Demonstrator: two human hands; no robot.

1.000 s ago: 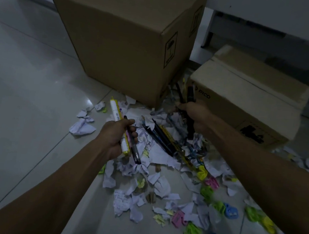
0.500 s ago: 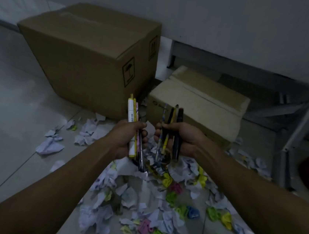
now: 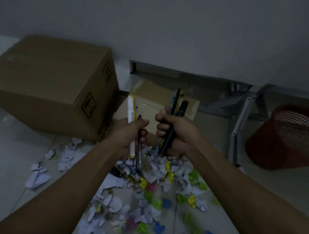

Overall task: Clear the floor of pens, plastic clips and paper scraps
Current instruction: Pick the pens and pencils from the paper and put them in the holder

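Above the littered floor (image 3: 6,157), a person's left hand (image 3: 128,133) grips a white marker (image 3: 131,112) and pens, fingers (image 3: 143,133) curled round them; the right hand (image 3: 175,132) clutches dark pens (image 3: 172,119) upright. Paper scraps (image 3: 153,170) and plastic clips (image 3: 159,229) lie below both hands.

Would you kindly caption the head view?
Both hands, left and right, grip pens above paper scraps and clips.

Large box (image 3: 53,88) left, small box (image 3: 152,97) beside, basket (image 3: 289,140) right.
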